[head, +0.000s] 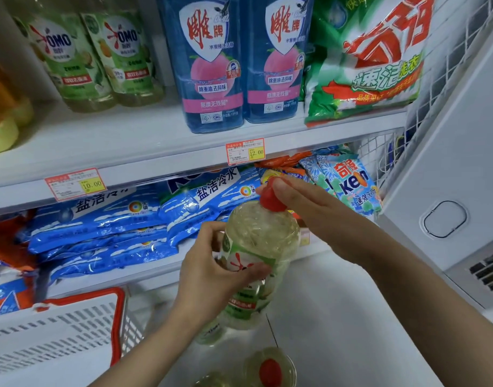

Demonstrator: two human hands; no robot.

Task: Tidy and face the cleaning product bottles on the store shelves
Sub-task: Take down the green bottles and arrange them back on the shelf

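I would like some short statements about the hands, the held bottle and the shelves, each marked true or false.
1. Both hands hold one bottle. True: the left hand grips its label, the right hand its red cap.
2. The held bottle is blue. False: it is clear, with pale yellow liquid.
3. Two blue bottles stand on the upper shelf. True.
4. The price tag under them reads 10.00. False: it reads 12.00.
5. The basket is at lower right. False: it is at lower left.
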